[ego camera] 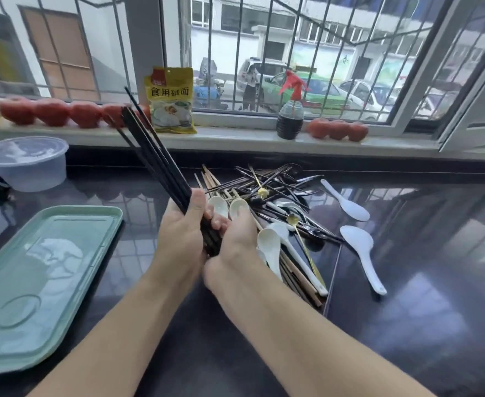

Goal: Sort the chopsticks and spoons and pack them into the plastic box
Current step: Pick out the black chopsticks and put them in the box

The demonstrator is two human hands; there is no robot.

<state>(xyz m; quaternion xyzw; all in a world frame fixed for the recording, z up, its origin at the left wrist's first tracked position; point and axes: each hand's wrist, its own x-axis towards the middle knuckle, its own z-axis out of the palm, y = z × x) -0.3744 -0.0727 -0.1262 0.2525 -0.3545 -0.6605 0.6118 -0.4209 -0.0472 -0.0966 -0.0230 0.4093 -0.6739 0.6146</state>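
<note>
My left hand gripped a bundle of black chopsticks near their lower ends, fingers curled around them, the sticks slanting up and away to the left toward the windowsill. My right hand was closed around the bottom of the same bundle, touching my left hand. Just behind and to the right of my hands, a jumbled pile of utensils lay on the dark glossy counter: wooden and dark chopsticks, white ceramic spoons, metal spoons. Two white plastic rice spoons lay apart to the right of the pile. A clear round plastic box stood at the far left of the counter, well apart from the pile. A pale green tray lay on the near left. On the windowsill stood a yellow food packet, a dark bottle with a red spray top, and rows of tomatoes.
</note>
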